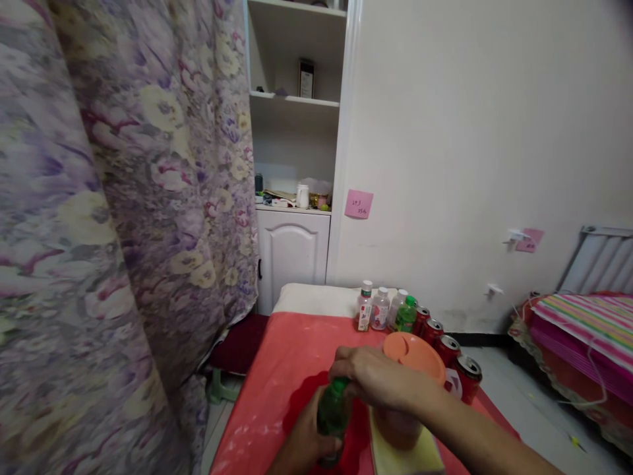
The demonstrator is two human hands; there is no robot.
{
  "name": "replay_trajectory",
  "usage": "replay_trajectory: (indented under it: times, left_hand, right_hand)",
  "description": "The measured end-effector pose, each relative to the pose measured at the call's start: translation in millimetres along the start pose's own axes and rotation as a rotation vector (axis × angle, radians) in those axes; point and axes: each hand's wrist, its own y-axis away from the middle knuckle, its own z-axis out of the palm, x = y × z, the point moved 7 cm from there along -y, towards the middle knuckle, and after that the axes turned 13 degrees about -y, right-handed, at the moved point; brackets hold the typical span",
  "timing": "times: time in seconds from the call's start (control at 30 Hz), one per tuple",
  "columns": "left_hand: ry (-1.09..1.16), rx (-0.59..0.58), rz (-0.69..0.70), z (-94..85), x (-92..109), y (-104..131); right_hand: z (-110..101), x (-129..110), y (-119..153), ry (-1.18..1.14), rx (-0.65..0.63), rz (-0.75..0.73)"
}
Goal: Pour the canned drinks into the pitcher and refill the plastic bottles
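My left hand (310,429) is wrapped round a green plastic bottle (332,417), which stands roughly upright near the front of the red-covered table (262,396). Above it, my right hand (363,371) has its fingers curled at the bottle's green cap (339,384); the fingertips are partly hidden. Behind my right forearm is an orange bowl-like container (414,353), and a yellow cloth (395,455) lies under its base.
At the table's back stand clear bottles (380,309) and another green bottle (406,315). Several red cans (449,351) line the right edge. A floral curtain (163,231) hangs at left, a shelf cabinet (294,254) behind, a bed (588,349) at right.
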Motion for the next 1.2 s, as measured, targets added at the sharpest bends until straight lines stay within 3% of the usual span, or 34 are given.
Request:
replay_trajectory:
  times: [0.43,0.73,1.03,1.2]
  left_hand:
    - [-0.015,0.038,-0.001,-2.8,-2.3,0.0]
    - [-0.014,0.021,-0.043,-3.3,-0.8,0.5]
    - [-0.021,0.029,-0.046,-2.7,1.4,1.1]
    - [-0.096,0.030,-0.060,-2.1,3.8,1.0]
  right_hand:
    - [4.4,-4.7,-4.3,0.091,-0.062,-0.126]
    - [-2.3,-11.4,-3.7,0.167,-0.104,0.056]
    - [1.1,-10.7,-1.8,0.135,-0.109,-0.033]
    - [2.0,-6.7,-5.9,0.174,-0.143,0.068]
